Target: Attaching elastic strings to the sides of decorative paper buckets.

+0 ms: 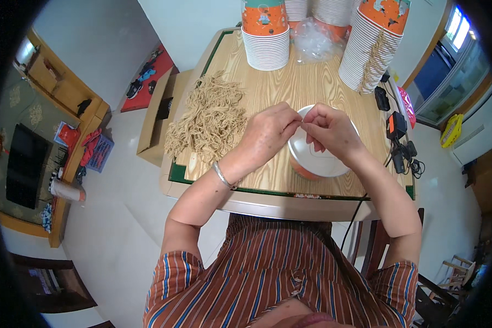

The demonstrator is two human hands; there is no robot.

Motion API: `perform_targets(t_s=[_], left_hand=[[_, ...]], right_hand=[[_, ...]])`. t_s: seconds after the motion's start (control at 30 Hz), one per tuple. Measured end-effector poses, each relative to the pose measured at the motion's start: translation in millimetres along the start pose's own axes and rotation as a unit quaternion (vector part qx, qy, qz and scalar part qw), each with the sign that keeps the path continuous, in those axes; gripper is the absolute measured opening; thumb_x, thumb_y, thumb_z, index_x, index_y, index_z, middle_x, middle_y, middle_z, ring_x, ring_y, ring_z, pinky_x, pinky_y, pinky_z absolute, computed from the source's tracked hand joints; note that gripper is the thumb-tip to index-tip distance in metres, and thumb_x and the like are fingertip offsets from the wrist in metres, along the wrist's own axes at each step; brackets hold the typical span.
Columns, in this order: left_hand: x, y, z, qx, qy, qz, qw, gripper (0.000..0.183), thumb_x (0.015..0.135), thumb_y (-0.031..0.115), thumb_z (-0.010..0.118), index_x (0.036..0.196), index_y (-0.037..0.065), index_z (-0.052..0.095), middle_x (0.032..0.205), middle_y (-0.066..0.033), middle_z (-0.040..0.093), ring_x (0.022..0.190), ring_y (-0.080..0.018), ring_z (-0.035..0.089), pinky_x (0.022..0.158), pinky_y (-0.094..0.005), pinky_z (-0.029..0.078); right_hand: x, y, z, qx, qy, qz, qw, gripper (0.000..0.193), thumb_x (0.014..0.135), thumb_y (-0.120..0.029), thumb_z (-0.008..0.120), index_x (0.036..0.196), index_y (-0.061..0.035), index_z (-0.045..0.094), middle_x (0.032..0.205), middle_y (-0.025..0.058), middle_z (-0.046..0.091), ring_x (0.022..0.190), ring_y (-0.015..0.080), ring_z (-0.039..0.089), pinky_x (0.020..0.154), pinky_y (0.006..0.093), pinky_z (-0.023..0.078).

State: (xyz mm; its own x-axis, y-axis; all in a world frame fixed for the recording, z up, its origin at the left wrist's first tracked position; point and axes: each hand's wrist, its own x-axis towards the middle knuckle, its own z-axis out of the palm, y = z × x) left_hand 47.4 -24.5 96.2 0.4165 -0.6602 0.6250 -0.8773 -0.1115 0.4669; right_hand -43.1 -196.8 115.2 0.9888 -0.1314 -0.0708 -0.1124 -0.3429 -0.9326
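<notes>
My left hand point(269, 133) and my right hand point(333, 131) meet fingertip to fingertip over the left rim of a paper bucket point(322, 162). Both are closed in a pinch, and whatever lies between the fingertips is too small to make out. White inside and orange outside, the bucket stands upright near the table's front edge, its far part partly covered by my right hand. To the left of my left hand lies a loose heap of tan cords point(209, 117). A bracelet point(220, 174) circles my left wrist.
Tall stacks of nested paper buckets point(265, 46) stand at the back, another stack point(369, 52) leaning at right with tan strands on it. A clear plastic bag point(317, 41) lies between. Black adapters and cables point(399, 145) line the right edge; a cardboard box point(161, 117) sits left.
</notes>
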Motion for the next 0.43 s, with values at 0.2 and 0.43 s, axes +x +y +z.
perform_targets(t_s=[0.2,0.43], left_hand=[[1,-18,3,-0.038,-0.002,-0.033,0.999,0.01,0.086,0.008,0.068,0.094,0.002,0.068,0.083,-0.0109,0.064,0.071,-0.0249,0.064,0.064,-0.0343,0.051],[11,-40,17,-0.135,-0.091,-0.235,0.958,0.026,0.092,0.021,0.068,0.112,0.004,0.064,0.092,-0.0071,0.07,0.073,-0.0189,0.065,0.067,-0.0296,0.052]], right_hand=[[9,22,-3,-0.042,0.043,-0.061,0.996,0.01,0.09,-0.011,0.063,0.086,-0.0015,0.062,0.066,0.0031,0.062,0.051,0.0079,0.054,0.044,0.0242,0.042],[17,27,-11,-0.039,0.031,0.024,0.998,0.009,0.091,-0.01,0.062,0.089,-0.0019,0.06,0.064,0.0024,0.06,0.049,0.0054,0.05,0.043,0.0218,0.038]])
